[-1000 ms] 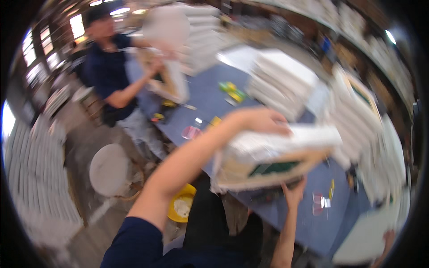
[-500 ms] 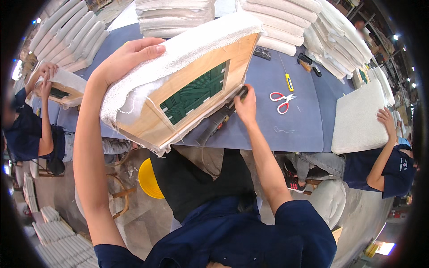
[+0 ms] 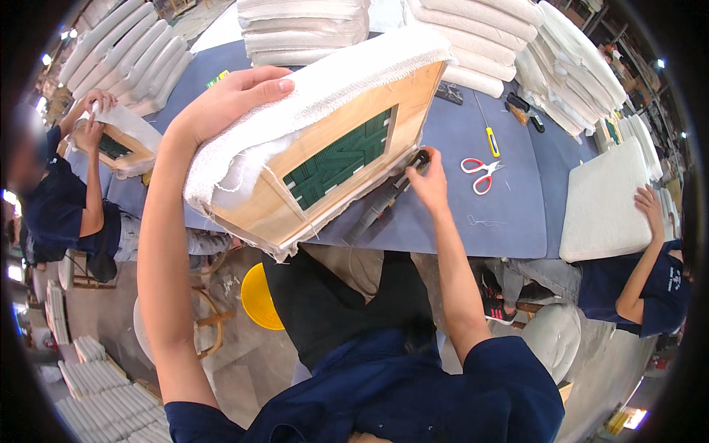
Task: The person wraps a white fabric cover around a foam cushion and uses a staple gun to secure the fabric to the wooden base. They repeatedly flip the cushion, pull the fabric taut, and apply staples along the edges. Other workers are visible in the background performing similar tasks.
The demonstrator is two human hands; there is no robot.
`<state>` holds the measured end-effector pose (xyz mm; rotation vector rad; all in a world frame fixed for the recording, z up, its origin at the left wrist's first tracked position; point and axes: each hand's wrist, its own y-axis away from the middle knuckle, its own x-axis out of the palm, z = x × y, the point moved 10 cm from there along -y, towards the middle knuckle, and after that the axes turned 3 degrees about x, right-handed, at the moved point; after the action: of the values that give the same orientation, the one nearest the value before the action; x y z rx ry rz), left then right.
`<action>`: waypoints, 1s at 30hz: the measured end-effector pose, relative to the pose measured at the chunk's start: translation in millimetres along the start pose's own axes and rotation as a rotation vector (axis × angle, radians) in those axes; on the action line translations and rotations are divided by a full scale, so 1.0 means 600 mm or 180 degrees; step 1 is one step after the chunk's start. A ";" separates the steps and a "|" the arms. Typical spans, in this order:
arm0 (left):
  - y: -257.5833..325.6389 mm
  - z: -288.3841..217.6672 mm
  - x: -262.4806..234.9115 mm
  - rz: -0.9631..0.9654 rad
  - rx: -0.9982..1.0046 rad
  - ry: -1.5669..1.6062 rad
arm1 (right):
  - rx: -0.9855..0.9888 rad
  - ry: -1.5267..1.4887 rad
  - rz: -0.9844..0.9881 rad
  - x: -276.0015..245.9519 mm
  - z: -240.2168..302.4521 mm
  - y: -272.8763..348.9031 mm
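Note:
A chair seat cushion (image 3: 354, 81) in white woven fabric stands tilted on its edge, its wooden underside with dark green webbing facing me. My left hand (image 3: 235, 102) is closed over its upper left edge, thumb on the fabric. Loose fabric and white padding show at its lower left corner. Beside the lower right edge, my right hand (image 3: 428, 182) is closed round the end of a dark grey hand tool (image 3: 378, 210) with a cable or hose hanging from it. The tool's exact kind is unclear, as the cushion and my fingers partly cover it.
Scissors (image 3: 481, 175) with red-and-white handles and a yellow-handled screwdriver (image 3: 492, 142) lie on the blue-grey table (image 3: 509, 221). Stacks of cushions (image 3: 306, 33) rise behind. A co-worker (image 3: 66, 192) sits at left, another (image 3: 628, 280) at right. A yellow bowl-like container (image 3: 260, 297) is below.
The whole view has shifted, so everything sits a little farther right. More of the dark tool shows beside the cushion's lower edge. Both hands keep their holds.

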<state>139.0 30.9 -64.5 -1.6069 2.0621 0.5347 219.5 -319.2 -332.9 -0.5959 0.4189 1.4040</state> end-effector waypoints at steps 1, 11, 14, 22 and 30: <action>-0.001 -0.003 0.002 0.0019 0.0025 -0.0037 | -0.0039 -0.0054 0.0030 -0.008 -0.007 -0.011; 0.006 -0.012 0.000 0.0047 -0.0225 -0.0218 | -0.0209 0.0675 -0.0016 -0.015 -0.013 -0.053; 0.009 -0.013 -0.018 -0.0079 -0.0085 -0.0423 | -0.0478 0.0427 -0.0290 -0.010 -0.027 -0.069; 0.019 0.005 -0.022 -0.0061 -0.0151 -0.0478 | -0.0508 0.0461 -0.0133 0.027 -0.048 -0.099; 0.020 0.015 -0.021 -0.0067 -0.0153 -0.0509 | -0.0284 0.0561 -0.0300 0.024 -0.063 -0.088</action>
<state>131.0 48.9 -64.3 -1.5577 1.9263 0.6871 276.4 -334.3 -363.5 -0.8062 0.4640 1.2899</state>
